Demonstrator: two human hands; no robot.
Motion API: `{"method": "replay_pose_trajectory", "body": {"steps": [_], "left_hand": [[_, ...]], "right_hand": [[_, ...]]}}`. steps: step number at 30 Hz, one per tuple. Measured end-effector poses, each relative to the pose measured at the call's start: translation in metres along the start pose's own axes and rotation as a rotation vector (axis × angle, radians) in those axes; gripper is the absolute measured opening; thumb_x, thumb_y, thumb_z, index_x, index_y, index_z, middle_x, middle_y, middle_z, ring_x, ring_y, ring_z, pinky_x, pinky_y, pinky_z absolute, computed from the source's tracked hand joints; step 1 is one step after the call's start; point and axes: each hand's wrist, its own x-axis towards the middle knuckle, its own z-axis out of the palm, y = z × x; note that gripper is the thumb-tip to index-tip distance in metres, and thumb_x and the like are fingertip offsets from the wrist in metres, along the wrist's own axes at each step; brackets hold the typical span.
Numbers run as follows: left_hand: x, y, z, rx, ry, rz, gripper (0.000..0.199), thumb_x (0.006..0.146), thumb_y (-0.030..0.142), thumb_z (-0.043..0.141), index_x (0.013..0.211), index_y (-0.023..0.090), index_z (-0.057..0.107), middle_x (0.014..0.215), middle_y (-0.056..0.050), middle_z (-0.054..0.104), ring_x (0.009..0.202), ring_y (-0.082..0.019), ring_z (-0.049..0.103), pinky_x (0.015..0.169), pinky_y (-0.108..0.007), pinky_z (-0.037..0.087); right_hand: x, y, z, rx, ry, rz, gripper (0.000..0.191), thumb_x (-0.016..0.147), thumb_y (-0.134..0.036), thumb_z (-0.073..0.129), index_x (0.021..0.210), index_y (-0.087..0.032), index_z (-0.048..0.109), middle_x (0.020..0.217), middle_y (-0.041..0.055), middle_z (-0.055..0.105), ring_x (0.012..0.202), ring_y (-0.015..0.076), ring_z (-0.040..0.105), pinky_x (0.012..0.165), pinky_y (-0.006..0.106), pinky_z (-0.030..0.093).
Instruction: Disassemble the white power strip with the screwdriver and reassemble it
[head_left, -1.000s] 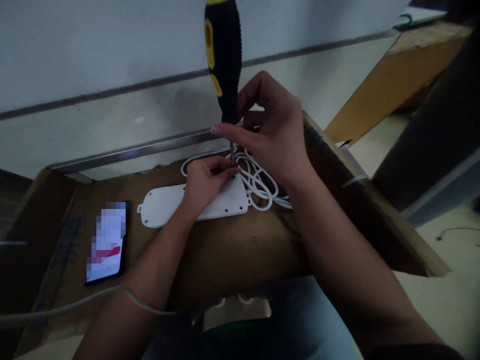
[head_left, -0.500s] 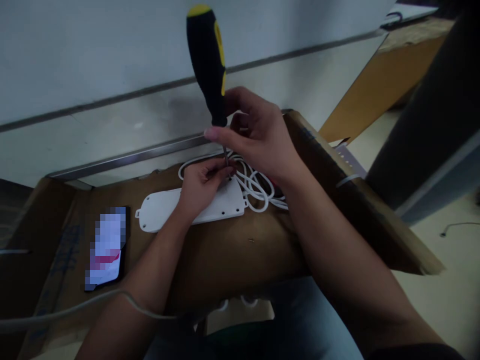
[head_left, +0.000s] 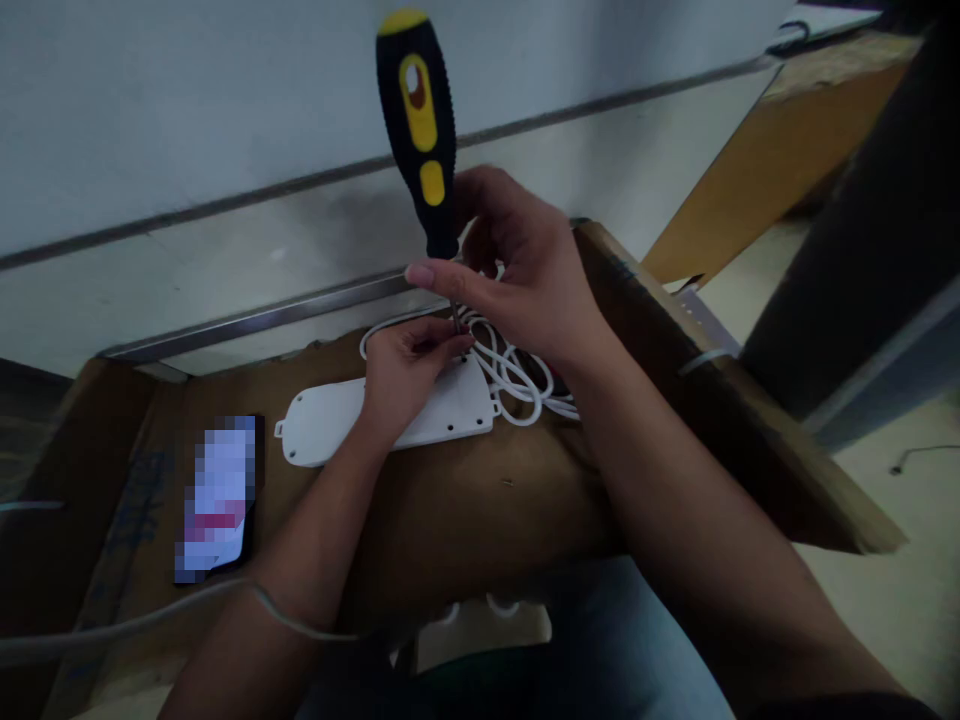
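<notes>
A screwdriver with a black and yellow handle stands nearly upright, its shaft pointing down at one end of a white power strip. My right hand is at the lower handle, thumb in front and fingers curled behind it. Low on the shaft, my left hand pinches close to the tip while resting over the strip. The tip itself is hidden by those fingers. The strip lies with small dark screw holes facing up, and its white cord is coiled at its right end.
Everything lies on an opened cardboard box against the wall. A phone with a lit screen is at the left. One small screw lies in front of the strip. A pale cable crosses near my left forearm.
The screwdriver's handle has turned about its axis, so its yellow inlays now face me. Both hands stay in nearly the same place, and the view has shifted slightly.
</notes>
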Motion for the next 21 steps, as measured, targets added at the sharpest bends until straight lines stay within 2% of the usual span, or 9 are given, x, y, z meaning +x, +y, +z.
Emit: {"method": "replay_pose_trajectory", "body": {"steps": [3,5,7,9,11,13,14,18,21], "left_hand": [[-0.001,0.001,0.001,0.004,0.007,0.015,0.013,0.076,0.028,0.086,0.083,0.019,0.082,0.082,-0.002,0.082,0.077,-0.017,0.076,0.077,-0.029,0.062],[-0.001,0.0,0.001,0.023,0.012,0.03,0.013,0.076,0.029,0.085,0.084,0.02,0.083,0.083,-0.002,0.082,0.077,-0.018,0.076,0.076,-0.029,0.061],[-0.001,0.0,0.0,0.05,0.015,0.046,0.013,0.078,0.03,0.085,0.085,0.019,0.083,0.084,-0.003,0.082,0.078,-0.018,0.075,0.076,-0.029,0.061],[-0.001,-0.001,-0.001,0.067,-0.003,0.065,0.015,0.081,0.032,0.082,0.089,0.019,0.083,0.088,-0.004,0.083,0.08,-0.018,0.076,0.078,-0.029,0.061],[-0.001,0.0,-0.002,0.069,-0.033,0.088,0.017,0.086,0.032,0.078,0.096,0.019,0.083,0.094,-0.005,0.084,0.082,-0.017,0.077,0.081,-0.03,0.062],[-0.002,0.0,-0.003,0.067,-0.055,0.109,0.018,0.089,0.031,0.075,0.099,0.019,0.083,0.095,-0.005,0.084,0.084,-0.018,0.077,0.082,-0.03,0.062],[-0.002,0.001,-0.003,0.069,-0.059,0.118,0.017,0.09,0.031,0.075,0.098,0.019,0.083,0.093,-0.005,0.084,0.084,-0.018,0.078,0.083,-0.03,0.063],[-0.003,0.001,-0.001,0.08,-0.058,0.132,0.013,0.089,0.029,0.077,0.096,0.02,0.083,0.091,-0.004,0.084,0.083,-0.019,0.078,0.082,-0.031,0.063],[-0.002,0.001,-0.001,0.072,-0.049,0.128,0.014,0.088,0.03,0.077,0.097,0.02,0.083,0.094,-0.004,0.084,0.084,-0.018,0.078,0.082,-0.031,0.063]], "right_hand": [[0.001,0.004,0.004,0.03,0.141,-0.028,0.04,0.078,-0.044,0.088,0.084,-0.023,0.053,0.08,-0.0034,0.056,0.064,0.0101,0.042,0.06,0.029,0.039],[0.003,0.007,0.003,0.063,0.131,-0.022,0.036,0.08,-0.038,0.086,0.079,-0.024,0.053,0.074,-0.0036,0.052,0.064,0.0109,0.041,0.06,0.03,0.036],[0.004,0.01,-0.001,0.118,0.049,-0.02,0.028,0.081,-0.036,0.085,0.081,-0.025,0.059,0.074,-0.0033,0.055,0.065,0.0117,0.045,0.06,0.03,0.038],[0.005,0.011,-0.004,0.18,-0.059,-0.005,0.021,0.085,-0.04,0.08,0.095,-0.026,0.068,0.084,-0.0021,0.065,0.074,0.0131,0.056,0.064,0.03,0.044],[0.004,0.01,-0.004,0.207,-0.13,0.025,0.027,0.095,-0.045,0.069,0.112,-0.024,0.069,0.102,-0.0001,0.074,0.087,0.0138,0.065,0.071,0.029,0.049],[0.001,0.007,-0.001,0.174,-0.11,0.034,0.035,0.1,-0.049,0.062,0.119,-0.02,0.067,0.114,0.0021,0.075,0.096,0.0136,0.067,0.077,0.029,0.051],[0.0,0.005,0.001,0.142,-0.072,0.028,0.039,0.098,-0.052,0.064,0.119,-0.02,0.066,0.114,0.0022,0.074,0.094,0.0128,0.066,0.077,0.028,0.05],[-0.001,0.004,0.007,-0.011,0.115,0.021,0.044,0.081,-0.054,0.084,0.096,-0.021,0.058,0.091,-0.0021,0.065,0.068,0.0089,0.049,0.064,0.028,0.042],[0.0,0.007,0.004,-0.002,0.133,0.019,0.041,0.082,-0.049,0.084,0.085,-0.022,0.052,0.076,-0.0043,0.058,0.063,0.0095,0.044,0.06,0.028,0.037]]}}
